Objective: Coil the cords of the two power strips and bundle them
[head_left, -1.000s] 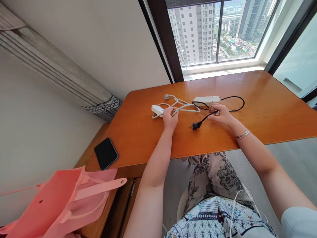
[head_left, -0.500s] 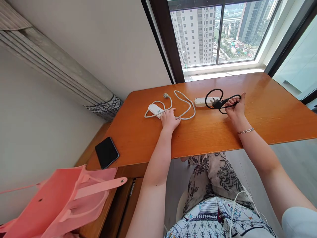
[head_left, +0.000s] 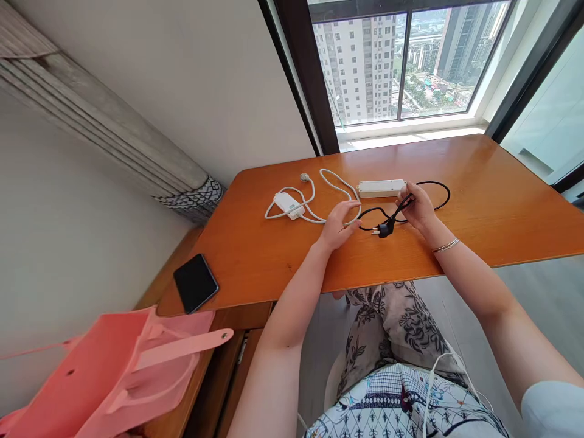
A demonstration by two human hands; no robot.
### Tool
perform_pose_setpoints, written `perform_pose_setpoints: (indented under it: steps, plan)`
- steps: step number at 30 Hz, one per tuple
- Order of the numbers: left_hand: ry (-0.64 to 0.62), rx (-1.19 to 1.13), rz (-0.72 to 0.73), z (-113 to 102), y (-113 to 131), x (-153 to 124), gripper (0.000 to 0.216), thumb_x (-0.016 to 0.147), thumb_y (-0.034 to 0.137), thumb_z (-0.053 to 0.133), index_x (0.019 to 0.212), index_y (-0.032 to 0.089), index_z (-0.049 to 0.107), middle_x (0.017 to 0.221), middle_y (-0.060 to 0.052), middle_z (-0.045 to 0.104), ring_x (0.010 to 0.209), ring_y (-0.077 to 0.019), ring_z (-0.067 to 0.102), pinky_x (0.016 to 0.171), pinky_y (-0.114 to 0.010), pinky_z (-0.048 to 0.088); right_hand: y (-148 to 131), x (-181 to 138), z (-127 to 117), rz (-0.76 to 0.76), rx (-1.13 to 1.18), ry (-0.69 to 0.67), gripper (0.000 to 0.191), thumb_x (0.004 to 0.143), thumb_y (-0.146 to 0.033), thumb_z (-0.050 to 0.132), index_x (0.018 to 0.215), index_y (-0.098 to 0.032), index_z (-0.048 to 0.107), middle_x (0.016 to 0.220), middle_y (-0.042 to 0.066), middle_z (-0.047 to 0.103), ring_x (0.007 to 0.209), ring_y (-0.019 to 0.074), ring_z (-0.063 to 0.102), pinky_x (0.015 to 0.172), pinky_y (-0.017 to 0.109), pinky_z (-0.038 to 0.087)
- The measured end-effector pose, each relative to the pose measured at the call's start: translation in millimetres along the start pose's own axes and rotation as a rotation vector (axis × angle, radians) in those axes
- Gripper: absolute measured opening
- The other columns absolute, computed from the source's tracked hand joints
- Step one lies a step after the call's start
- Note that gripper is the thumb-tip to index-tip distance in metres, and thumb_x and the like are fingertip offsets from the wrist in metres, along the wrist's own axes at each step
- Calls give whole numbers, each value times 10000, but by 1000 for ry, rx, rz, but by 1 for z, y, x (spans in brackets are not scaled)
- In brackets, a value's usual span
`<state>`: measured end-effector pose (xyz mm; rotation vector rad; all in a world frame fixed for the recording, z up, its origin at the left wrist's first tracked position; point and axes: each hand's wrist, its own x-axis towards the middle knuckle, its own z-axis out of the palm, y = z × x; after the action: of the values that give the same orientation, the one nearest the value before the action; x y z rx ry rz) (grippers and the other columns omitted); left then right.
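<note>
My right hand (head_left: pixel 418 210) pinches a black power cord (head_left: pixel 442 182) in front of a white power strip (head_left: pixel 382 188). The cord's plug (head_left: pixel 385 229) hangs low over the table to the left of that hand, prongs pointing left. One loop of the cord spreads out to the right. My left hand (head_left: pixel 338 226) is open, thumb and fingers apart, beside the white cable (head_left: pixel 335 176) and close to the left end of the black cord. Farther left lies a white adapter box (head_left: pixel 288 205), with a white plug (head_left: pixel 305 177) behind it.
A black phone or tablet (head_left: pixel 196 283) lies at the table's left corner. Below it, a pink bag (head_left: pixel 114 371) with a strap sits against the wooden cabinet (head_left: pixel 228 377). The wooden table (head_left: pixel 493 207) reaches back to the window (head_left: pixel 401 67).
My left hand has left the white adapter and moved right towards the black cord. My right hand has shifted left, bringing the cord lower and uncovering the power strip.
</note>
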<state>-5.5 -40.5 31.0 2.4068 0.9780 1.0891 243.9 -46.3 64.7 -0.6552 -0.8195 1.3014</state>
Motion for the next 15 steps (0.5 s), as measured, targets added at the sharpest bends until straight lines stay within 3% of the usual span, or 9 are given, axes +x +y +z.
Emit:
perform_pose_setpoints:
  steps: [2,5,12,15]
  plan:
    - [-31,-77,20,7,6,0,356,976,482,546,1100,189,705,1204,-147,728,1155,-258,682,1038,-419,530,3,-4,3,20,-36,-105,695,564,-551,941,541,-214,334,535,-72,280,501,78,276,468,245,300]
    - [-6,-156,-64,14,10,1,247,960,376,551,937,195,718,1001,-110,759,968,-227,713,926,-389,562,1,-7,4,53,-49,-194,687,606,-546,909,499,-212,318,517,-61,250,505,90,252,485,264,270]
    - [330,-770,-532,15,6,9,135,762,297,645,834,189,606,675,8,664,538,-134,633,606,-284,548,-17,-4,-4,-26,-14,-172,711,758,-563,746,519,-203,181,546,-42,175,521,120,244,551,295,375]
    - [378,-962,-619,12,9,13,103,700,236,622,776,194,567,573,29,612,508,-127,601,569,-256,525,-18,-7,-4,-47,-53,-292,633,766,-485,725,477,-204,237,527,-36,226,512,114,283,569,306,374]
